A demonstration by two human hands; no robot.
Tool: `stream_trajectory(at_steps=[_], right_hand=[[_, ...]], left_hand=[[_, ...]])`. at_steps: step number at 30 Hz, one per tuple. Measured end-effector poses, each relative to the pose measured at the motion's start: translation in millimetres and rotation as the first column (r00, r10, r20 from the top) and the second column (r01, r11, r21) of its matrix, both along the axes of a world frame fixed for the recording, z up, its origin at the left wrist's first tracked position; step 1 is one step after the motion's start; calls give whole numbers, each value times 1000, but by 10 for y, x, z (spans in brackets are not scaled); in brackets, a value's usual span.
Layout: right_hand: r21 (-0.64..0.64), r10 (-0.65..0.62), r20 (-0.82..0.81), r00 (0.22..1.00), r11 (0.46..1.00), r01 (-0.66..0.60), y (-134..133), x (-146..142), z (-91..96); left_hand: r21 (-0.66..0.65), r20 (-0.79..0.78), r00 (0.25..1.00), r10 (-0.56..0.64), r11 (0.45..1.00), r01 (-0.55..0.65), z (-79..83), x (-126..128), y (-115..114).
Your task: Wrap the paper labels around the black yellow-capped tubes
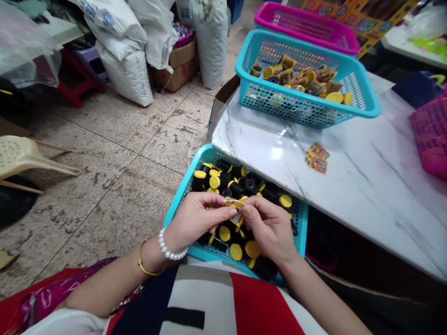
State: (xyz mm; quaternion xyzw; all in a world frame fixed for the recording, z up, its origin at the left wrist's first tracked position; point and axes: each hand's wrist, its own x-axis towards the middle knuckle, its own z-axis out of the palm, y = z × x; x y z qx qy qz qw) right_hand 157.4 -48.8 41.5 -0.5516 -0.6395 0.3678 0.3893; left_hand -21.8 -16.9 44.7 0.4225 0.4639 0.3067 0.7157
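Between my hands is a small yellow printed wrapper (234, 203), with colourful pictures on it. My left hand (199, 211) pinches its left side between thumb and fingers. On the other side, my right hand (267, 225) grips the wrapper's right edge with thumb and forefinger. Both hands are above a blue plastic basket (178, 200) full of black canisters with yellow lids (236, 251). A few more printed wrappers (317, 159) lie flat on the marble-patterned table (258, 139) to the right.
Another blue basket (307, 114) on the table holds several wrapped yellow canisters (300, 77). Behind it is a pink basket (307, 23), and a second pink basket (431, 130) stands at the right edge. White sacks (127, 77) and a cream stool (21, 156) are on the left.
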Motion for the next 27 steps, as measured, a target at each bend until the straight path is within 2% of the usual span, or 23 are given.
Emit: stream_trajectory(at_steps=[1,3,4,6,7,8,9,11,13,15,17,20,23,27], right_hand=[[17,42,38,998,999,-43,6,24,19],[47,138,229,964,987,-153,1,71,48],[38,189,364,912,975,-217,-10,89,50],[-36,273,601,751,948,-316,-46,106,28],[-76,299,670,679,938,-338,-66,109,8],[-103,318,699,641,931,-349,-83,111,-14],[-113,332,689,645,927,-358,-96,117,-31],[-100,351,565,747,928,-360,-104,147,-34],[-69,329,351,877,943,-326,-89,198,15],[-69,273,117,955,961,-266,-61,251,94],[-103,211,-81,974,970,-219,-28,280,165],[-216,144,-297,944,953,-213,24,270,201],[-318,101,-356,929,922,-222,80,238,175],[-322,112,-218,969,929,-180,129,214,176]], left_hand=[[-13,3,1000,21,1000,-21,-6,-25,14],[-53,19,996,89,995,-88,-18,-81,42],[-79,33,991,127,989,-124,-23,-107,54],[-134,71,982,175,977,-165,-30,-147,70],[-155,91,978,188,973,-172,-33,-157,74],[-171,107,976,191,970,-171,-38,-161,76],[-187,121,974,189,968,-165,-43,-160,76],[-217,148,971,189,964,-154,-59,-146,74],[-242,177,965,194,959,-148,-79,-127,75],[-261,214,958,193,956,-134,-97,-105,80],[-277,242,952,190,953,-120,-106,-81,88],[-308,265,945,190,946,-104,-103,-46,94],[-321,304,938,167,945,-64,-96,-23,90],[-303,315,941,123,953,-23,-105,-4,78]])
